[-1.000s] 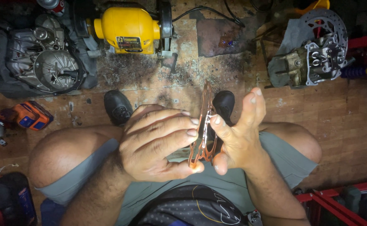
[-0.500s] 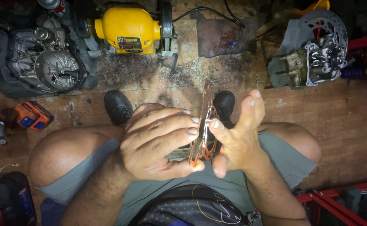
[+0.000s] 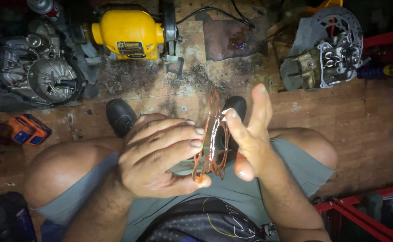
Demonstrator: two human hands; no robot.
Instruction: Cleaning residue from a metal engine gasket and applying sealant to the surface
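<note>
A: What are the hands doing?

B: Both meet at the centre of the frame. The left hand (image 3: 160, 157) is curled, with its fingertips and thumb closed on a thin, reddish-brown gasket (image 3: 212, 139) with cut-out holes. The gasket stands on edge, nearly upright, between the two hands.

A: And the other one?

B: The right hand (image 3: 250, 139) is half open, fingers stretched upward, and its palm side is pressed against the gasket's far face. A thumb tip touches the lower edge. So the piece is held between the two hands, just above the lap.

A: What lies around them?

B: Below are the person's bare knees and grey shorts (image 3: 295, 166). Two black shoes (image 3: 121, 117) rest on the wooden floor (image 3: 366, 125) just past the hands; the second shoe is partly hidden behind the gasket.

A: Farther out?

B: At the upper centre stands a yellow bench grinder (image 3: 127, 33). In the upper left is a grey engine casing (image 3: 35, 71), and in the upper right an engine part (image 3: 331, 56) with a perforated disc. An orange power tool (image 3: 26, 130) lies at the left edge, and a red metal frame (image 3: 362, 201) runs along the lower right.
</note>
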